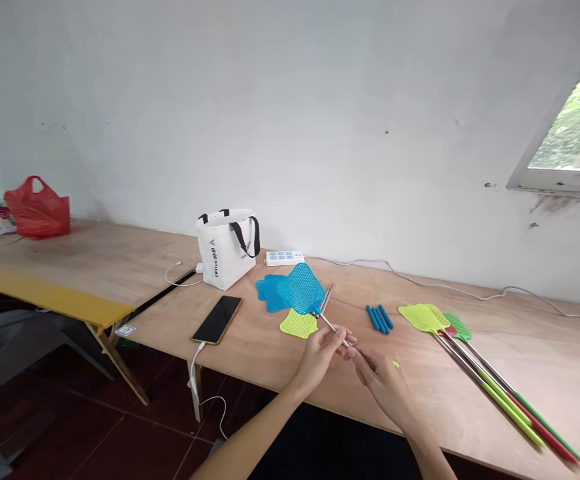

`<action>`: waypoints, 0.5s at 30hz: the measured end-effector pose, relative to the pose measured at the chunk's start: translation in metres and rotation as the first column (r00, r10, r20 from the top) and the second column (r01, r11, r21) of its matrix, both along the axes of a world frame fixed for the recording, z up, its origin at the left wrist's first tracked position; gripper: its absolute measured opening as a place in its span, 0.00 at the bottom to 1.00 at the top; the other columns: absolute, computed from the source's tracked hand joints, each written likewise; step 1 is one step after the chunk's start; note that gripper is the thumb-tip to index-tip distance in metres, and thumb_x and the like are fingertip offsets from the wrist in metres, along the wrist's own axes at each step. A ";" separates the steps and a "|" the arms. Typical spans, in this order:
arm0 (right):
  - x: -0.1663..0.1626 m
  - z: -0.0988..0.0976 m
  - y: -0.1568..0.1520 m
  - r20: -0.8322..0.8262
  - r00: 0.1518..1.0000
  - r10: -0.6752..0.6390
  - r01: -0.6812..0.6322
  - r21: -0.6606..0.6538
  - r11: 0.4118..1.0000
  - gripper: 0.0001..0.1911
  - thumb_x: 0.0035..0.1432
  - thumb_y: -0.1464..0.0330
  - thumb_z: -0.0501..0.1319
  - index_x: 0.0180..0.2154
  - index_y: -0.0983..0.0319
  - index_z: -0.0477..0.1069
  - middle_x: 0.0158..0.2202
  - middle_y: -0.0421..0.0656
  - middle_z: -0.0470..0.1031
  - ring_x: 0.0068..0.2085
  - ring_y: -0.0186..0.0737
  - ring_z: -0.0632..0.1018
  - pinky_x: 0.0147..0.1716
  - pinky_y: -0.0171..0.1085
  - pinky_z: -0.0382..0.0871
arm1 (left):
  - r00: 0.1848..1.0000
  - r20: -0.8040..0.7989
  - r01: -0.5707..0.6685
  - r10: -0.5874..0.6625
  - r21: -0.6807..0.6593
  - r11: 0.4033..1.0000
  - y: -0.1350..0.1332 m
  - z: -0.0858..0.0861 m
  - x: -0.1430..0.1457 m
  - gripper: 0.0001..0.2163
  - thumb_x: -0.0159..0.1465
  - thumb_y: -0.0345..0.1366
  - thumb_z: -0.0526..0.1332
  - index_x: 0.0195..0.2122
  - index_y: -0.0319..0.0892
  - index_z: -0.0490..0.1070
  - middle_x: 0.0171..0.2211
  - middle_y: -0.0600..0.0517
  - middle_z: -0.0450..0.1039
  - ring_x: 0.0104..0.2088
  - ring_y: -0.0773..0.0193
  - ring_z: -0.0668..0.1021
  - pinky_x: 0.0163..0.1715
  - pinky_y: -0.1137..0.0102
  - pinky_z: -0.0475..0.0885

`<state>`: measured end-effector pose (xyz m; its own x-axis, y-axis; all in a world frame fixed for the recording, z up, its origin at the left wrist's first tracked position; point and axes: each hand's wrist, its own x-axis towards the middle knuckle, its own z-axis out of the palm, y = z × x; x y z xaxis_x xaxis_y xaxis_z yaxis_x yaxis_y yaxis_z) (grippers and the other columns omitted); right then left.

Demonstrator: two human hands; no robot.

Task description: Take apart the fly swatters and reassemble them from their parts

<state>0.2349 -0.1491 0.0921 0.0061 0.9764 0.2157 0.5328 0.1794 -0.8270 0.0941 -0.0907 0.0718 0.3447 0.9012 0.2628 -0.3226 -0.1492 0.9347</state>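
Observation:
My left hand (320,353) pinches the metal rod of a blue fly swatter (301,288), whose mesh head is lifted above the wooden table (270,347). My right hand (383,380) grips the lower end of the same rod, where a yellow-green tip (395,365) shows. Under the raised head lie another blue swatter head (269,293) and a yellow-green one (299,324). Loose metal rods (327,297) lie beside them.
Several blue handle sleeves (379,318) lie right of my hands. Three finished swatters, yellow-green, red and green (490,373), lie at the right. A phone (217,319) on a cable, a white tote bag (227,247), a power strip (284,258) and a red plastic bag (37,208) stand further left.

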 end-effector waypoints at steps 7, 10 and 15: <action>0.002 -0.003 -0.001 -0.043 0.999 -0.002 0.000 -0.050 0.999 0.30 0.66 0.42 0.49 0.27 0.59 0.67 0.18 0.35 0.63 0.20 0.34 0.65 0.23 0.34 0.59 | 0.993 -0.013 0.116 -0.116 -0.012 0.993 0.000 0.010 -0.008 0.20 0.62 0.51 0.69 0.46 0.40 0.76 0.44 0.42 0.81 0.42 0.56 0.81 0.43 0.64 0.74; 0.002 -0.003 -0.001 -0.032 0.999 0.016 -0.018 -0.054 0.998 0.29 0.67 0.43 0.49 0.31 0.59 0.70 0.19 0.35 0.65 0.20 0.34 0.67 0.24 0.34 0.60 | 0.999 -0.011 0.037 -0.037 0.004 0.999 0.005 0.009 -0.009 0.22 0.67 0.56 0.61 0.43 0.39 0.77 0.41 0.41 0.81 0.41 0.55 0.82 0.37 0.66 0.74; 0.001 -0.001 -0.003 0.017 1.000 0.021 -0.020 -0.063 0.998 0.29 0.68 0.44 0.48 0.35 0.60 0.73 0.19 0.35 0.66 0.20 0.35 0.68 0.26 0.35 0.63 | 0.999 -0.002 -0.054 0.054 0.008 0.998 0.012 0.006 -0.011 0.23 0.68 0.57 0.59 0.39 0.39 0.77 0.36 0.43 0.81 0.38 0.55 0.82 0.33 0.68 0.73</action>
<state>0.2358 -0.1517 0.0915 -0.0178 0.9879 0.1543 0.5439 0.1390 -0.8275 0.0830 -0.0791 0.0778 0.2959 0.9164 0.2694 -0.3120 -0.1739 0.9340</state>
